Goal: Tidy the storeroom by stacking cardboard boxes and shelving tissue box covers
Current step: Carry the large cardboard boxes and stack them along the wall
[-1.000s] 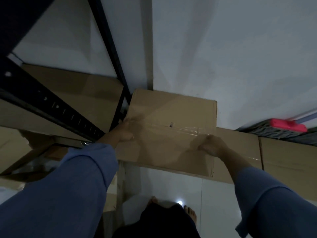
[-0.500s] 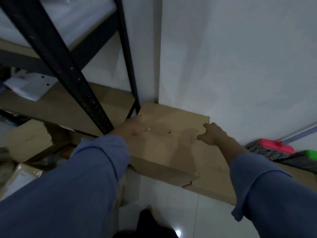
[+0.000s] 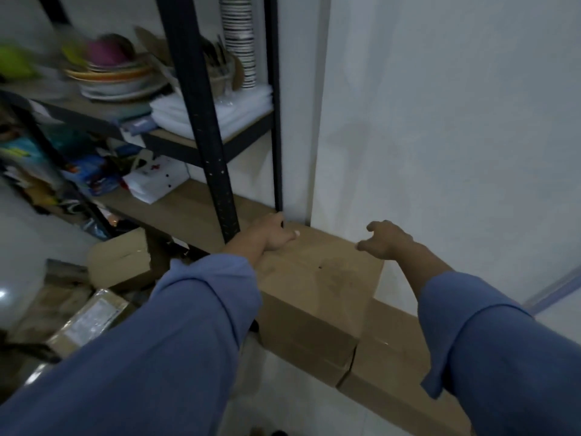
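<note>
Top cardboard box (image 3: 320,278) sits on lower box (image 3: 393,347), far corner by the wall, right of shelf post (image 3: 217,171). Left hand (image 3: 270,237) lies flat on its top, gripping nothing. Right hand (image 3: 388,242) hovers loosely curled, empty. Risk: the stack looks offset, so a one-sided push may slide the top box off.

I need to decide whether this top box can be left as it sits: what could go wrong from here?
1. The top box seems to stick out past the lower box on its near side; left alone, it might tip.
2. The left hand lies by the shelf post; pushing the box that way could pinch fingers.
3. Loose boxes on the floor could trip a backward step.
</note>
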